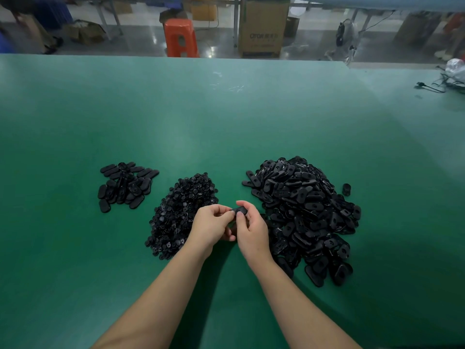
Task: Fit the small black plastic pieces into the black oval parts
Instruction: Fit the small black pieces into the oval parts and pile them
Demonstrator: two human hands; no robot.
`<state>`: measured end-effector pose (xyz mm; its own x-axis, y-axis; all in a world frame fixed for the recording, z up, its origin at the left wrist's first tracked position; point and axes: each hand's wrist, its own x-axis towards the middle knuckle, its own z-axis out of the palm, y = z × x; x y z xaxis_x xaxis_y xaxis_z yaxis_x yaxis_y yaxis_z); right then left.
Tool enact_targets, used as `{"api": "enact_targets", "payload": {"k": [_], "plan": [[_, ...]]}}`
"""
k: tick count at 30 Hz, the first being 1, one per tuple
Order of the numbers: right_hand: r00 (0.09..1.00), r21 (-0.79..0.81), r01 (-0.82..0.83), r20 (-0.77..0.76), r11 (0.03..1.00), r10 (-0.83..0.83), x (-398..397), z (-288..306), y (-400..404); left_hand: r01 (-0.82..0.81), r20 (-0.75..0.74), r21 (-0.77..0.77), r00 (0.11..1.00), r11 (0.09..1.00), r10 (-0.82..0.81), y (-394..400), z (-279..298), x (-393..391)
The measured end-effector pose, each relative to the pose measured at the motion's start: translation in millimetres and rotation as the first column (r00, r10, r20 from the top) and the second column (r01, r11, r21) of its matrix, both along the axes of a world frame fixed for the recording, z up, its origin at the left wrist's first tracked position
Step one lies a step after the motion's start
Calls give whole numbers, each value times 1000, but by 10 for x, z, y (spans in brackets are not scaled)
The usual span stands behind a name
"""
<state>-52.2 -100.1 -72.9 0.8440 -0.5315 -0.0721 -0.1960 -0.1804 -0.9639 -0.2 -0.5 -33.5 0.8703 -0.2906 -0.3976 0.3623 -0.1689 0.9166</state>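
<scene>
Both my hands meet above the green table (pixel 226 122), between two heaps. My right hand (pixel 251 229) pinches a black oval part (pixel 238 211) between thumb and fingers. My left hand (pixel 212 224) has its fingers curled against the left end of that part; whether a small piece sits between them is hidden. A heap of small round black pieces (pixel 180 212) lies just left of my hands. A big heap of black oval parts (pixel 304 215) lies to the right. A smaller group of oval parts (pixel 124 185) lies further left.
A lone small black cylinder (pixel 346 189) stands right of the big heap. Black cables and a white bag (pixel 453 76) lie at the table's far right. Beyond the far edge stand an orange stool (pixel 180 37) and a cardboard box (pixel 261 26).
</scene>
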Motion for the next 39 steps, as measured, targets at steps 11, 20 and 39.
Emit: {"api": "enact_targets", "payload": {"k": [11, 20, 39], "plan": [[1000, 2, -14, 8, 1000, 14, -3, 26, 4, 21, -23, -65, 999, 998, -23, 13, -29, 20], [999, -16, -49, 5, 999, 49, -20, 33, 3, 33, 46, 30, 998, 999, -34, 41, -48, 54], [999, -3, -37, -22, 999, 37, -14, 40, 6, 2, 36, -18, 999, 1000, -2, -24, -19, -25]]}}
